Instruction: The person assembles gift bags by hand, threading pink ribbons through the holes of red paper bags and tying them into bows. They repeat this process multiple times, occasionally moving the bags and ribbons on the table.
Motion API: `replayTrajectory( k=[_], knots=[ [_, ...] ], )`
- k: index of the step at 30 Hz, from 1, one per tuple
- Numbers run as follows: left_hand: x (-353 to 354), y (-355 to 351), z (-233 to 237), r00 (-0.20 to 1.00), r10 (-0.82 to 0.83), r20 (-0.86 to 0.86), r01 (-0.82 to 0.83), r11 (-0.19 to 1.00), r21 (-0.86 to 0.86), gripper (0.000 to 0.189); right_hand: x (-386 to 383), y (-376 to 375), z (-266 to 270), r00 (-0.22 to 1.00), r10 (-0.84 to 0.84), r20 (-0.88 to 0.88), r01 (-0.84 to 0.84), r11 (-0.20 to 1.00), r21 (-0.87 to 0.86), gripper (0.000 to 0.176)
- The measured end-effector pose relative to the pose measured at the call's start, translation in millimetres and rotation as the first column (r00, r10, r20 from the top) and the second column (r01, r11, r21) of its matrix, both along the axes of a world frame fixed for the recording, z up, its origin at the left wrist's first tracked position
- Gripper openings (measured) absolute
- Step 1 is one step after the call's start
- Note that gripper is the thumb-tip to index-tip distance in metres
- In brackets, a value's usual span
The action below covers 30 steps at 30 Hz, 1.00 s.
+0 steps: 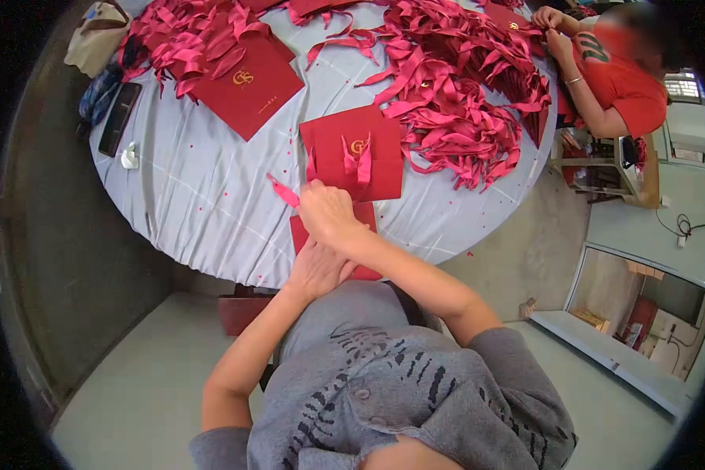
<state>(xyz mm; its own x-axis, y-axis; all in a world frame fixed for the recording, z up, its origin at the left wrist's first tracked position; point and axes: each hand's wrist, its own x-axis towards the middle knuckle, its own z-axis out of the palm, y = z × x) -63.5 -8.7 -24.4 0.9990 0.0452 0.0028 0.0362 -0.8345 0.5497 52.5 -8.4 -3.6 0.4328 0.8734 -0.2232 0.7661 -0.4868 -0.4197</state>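
Red ribbon [282,191] pinched by right hand [329,213] fingers, left hand [318,270] fingers hidden, grip unclear, card [298,233] mostly covered

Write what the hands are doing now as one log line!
left hand: on red card | right hand: pinching ribbon | nearby: ribbon pile

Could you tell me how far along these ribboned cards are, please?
Done: one red paper card with a ribbon bow. In hand: right hand pinches a red ribbon strip, left hand steadies another red card. Remaining: bowless red cards and a heap of loose red ribbons.
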Motion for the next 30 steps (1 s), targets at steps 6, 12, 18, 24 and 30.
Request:
replayTrajectory(
  k=[6,12,18,24,30],
  knots=[
    [-2,-1,2,0.996,-0.025,-0.084,0.027,0.999,0.027,0.061,-1,-12,1,0.989,-0.108,-0.098,0.124,0.977,0.174,0.013],
    [0,0,6,0.995,-0.023,-0.098,0.036,0.99,0.135,0.06,3,-15,1,0.99,-0.076,-0.118,0.119,0.899,0.421,0.011],
    [3,-1,8,0.994,-0.018,-0.105,0.025,0.997,0.067,0.061,-1,-14,-12,0.996,-0.053,-0.077,0.085,0.856,0.509,0.009],
    [6,-3,11,0.997,0.001,-0.081,0.005,0.997,0.074,0.061,-7,-12,-24,0.997,-0.071,-0.03,0.076,0.838,0.54,0.009],
    [7,-4,13,0.997,0.002,-0.078,0.006,0.995,0.096,0.06,-8,-11,-27,0.996,-0.094,0.001,0.079,0.845,0.53,0.01]
  ],
)
